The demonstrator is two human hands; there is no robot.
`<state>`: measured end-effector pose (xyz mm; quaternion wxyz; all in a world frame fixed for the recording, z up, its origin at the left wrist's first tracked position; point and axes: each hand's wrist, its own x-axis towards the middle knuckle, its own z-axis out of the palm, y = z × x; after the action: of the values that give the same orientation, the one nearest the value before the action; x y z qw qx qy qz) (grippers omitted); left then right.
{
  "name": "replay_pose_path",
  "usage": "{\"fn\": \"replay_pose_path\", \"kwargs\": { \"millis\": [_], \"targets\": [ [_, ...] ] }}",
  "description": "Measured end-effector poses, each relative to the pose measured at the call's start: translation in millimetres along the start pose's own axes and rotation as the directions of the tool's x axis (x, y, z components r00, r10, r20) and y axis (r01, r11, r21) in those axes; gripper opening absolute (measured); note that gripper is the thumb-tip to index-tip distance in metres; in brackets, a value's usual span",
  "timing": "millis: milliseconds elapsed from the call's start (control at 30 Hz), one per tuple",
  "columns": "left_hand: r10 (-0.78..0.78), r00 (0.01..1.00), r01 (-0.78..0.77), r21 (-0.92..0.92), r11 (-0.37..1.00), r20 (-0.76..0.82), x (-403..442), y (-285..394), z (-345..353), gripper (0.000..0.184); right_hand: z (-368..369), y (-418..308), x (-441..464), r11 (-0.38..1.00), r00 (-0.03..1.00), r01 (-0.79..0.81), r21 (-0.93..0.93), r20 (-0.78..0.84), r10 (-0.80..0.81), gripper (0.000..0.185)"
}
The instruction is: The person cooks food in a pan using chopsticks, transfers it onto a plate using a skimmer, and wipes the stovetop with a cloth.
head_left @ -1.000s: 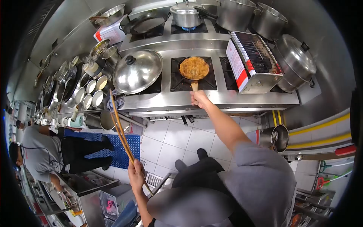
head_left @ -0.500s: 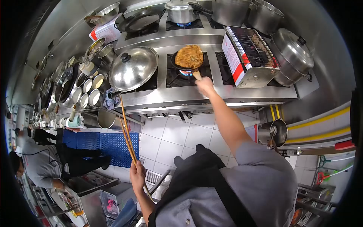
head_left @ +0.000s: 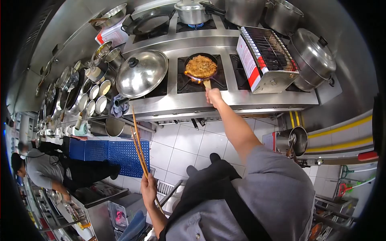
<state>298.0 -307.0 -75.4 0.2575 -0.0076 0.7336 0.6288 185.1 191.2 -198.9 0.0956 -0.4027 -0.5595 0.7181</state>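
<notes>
My right hand [head_left: 214, 96] is closed round the wooden handle of a small dark frying pan [head_left: 215, 60]. In the pan lies a round, browned pancake [head_left: 200, 66], flat against the base. The pan is over the front middle burner [head_left: 220, 83], where an orange glow shows at its lower edge. Lower down, away from the stove, my left hand [head_left: 148, 188] grips a pair of long wooden cooking chopsticks [head_left: 141, 154], tips pointing up toward the stove edge.
Left of the pan sits a large domed lid [head_left: 144, 78]; to its right stands a wire-topped grill box [head_left: 265, 60] beside a steamer pot [head_left: 311, 60]. Behind, a pressure cooker [head_left: 193, 14] is over a blue flame. A co-worker [head_left: 52, 168] stands at left by a blue mat [head_left: 128, 158].
The pancake, earlier raised toward the pan's far side, now lies lower in it. My right hand has come slightly nearer with the handle. The co-worker has shifted and the chopsticks have moved little.
</notes>
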Motion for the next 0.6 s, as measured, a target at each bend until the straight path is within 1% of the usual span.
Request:
{"fn": "replay_pose_path", "kwargs": {
  "millis": [33, 67, 100, 133, 167, 200, 267, 300, 333, 367, 400, 433, 467, 500, 533, 567, 600],
  "targets": [
    [0.03, 0.999, -0.03, -0.009, 1.0, -0.009, 1, 1, 0, 0.022, 5, 9, 7, 0.998, 0.998, -0.009, 0.066, 0.062, 0.005, 0.026],
    [0.059, 0.998, -0.059, -0.014, 0.998, -0.017, 1, 3, -2, 0.024, 5, 11, 2, 0.998, 0.998, -0.005, 0.068, 0.061, 0.001, 0.026],
    [0.052, 0.999, -0.052, -0.024, 0.998, -0.014, 2, 2, -5, 0.025, 4, 9, -6, 0.979, 0.981, -0.143, 0.148, 0.155, 0.119, 0.032],
    [0.059, 0.998, -0.06, -0.028, 0.998, -0.01, 4, 3, -9, 0.025, 2, 8, -14, 0.936, 0.941, -0.281, 0.211, 0.254, 0.225, 0.039],
    [0.043, 0.999, -0.043, -0.032, 0.999, -0.008, 5, 4, -9, 0.023, -6, -3, -27, 0.962, 0.961, -0.265, 0.068, 0.099, 0.258, 0.045],
    [0.025, 1.0, -0.025, -0.037, 0.999, -0.005, 5, 6, -10, 0.021, -14, -11, -31, 0.965, 0.965, -0.254, 0.064, 0.09, 0.248, 0.045],
    [0.032, 0.999, -0.032, -0.06, 0.998, -0.006, 10, 8, -10, 0.022, -26, -32, -32, 0.982, 0.99, -0.105, -0.157, -0.107, 0.089, 0.05],
    [0.045, 0.999, -0.045, -0.053, 0.998, 0.007, 12, 7, -13, 0.022, -29, -47, -31, 0.978, 0.993, -0.033, -0.205, -0.12, 0.008, 0.054],
    [0.062, 0.998, -0.06, -0.046, 0.997, 0.021, 15, 6, -16, 0.021, -38, -64, -21, 0.952, 0.99, -0.004, -0.305, -0.132, -0.038, 0.056],
    [0.065, 0.998, -0.064, -0.048, 0.997, 0.023, 19, 5, -19, 0.021, -43, -97, -32, 0.942, 0.988, 0.04, -0.332, -0.127, -0.087, 0.056],
    [0.078, 0.996, -0.075, -0.068, 0.995, 0.04, 26, -1, -25, 0.02, -53, -118, -21, 0.922, 0.976, 0.149, -0.357, -0.096, -0.195, 0.057],
    [0.077, 0.997, -0.076, -0.047, 0.996, 0.018, 27, 1, -26, 0.02, -56, -156, -27, 0.911, 0.964, 0.198, -0.362, -0.094, -0.248, 0.057],
    [0.077, 0.997, -0.077, -0.026, 0.997, -0.005, 27, 7, -26, 0.019, -61, -194, -24, 0.861, 0.937, 0.295, -0.415, -0.05, -0.345, 0.059],
    [0.104, 0.993, -0.103, 0.022, 0.994, -0.052, 29, 9, -24, 0.018, -59, -234, -26, 0.798, 0.896, 0.328, -0.506, -0.101, -0.433, 0.061],
    [0.109, 0.993, -0.11, -0.017, 0.994, -0.041, 31, 11, -25, 0.019, -54, -274, -41, 0.748, 0.858, 0.347, -0.565, -0.131, -0.497, 0.064],
    [0.116, 0.993, -0.116, -0.007, 0.993, -0.039, 32, 15, -25, 0.019, -47, -310, -50, 0.684, 0.81, 0.354, -0.637, -0.157, -0.566, 0.065],
    [0.124, 0.992, -0.124, 0.002, 0.992, -0.039, 33, 20, -23, 0.02, -47, -337, -33, 0.568, 0.703, 0.39, -0.725, -0.164, -0.692, 0.064]
  ]
}}
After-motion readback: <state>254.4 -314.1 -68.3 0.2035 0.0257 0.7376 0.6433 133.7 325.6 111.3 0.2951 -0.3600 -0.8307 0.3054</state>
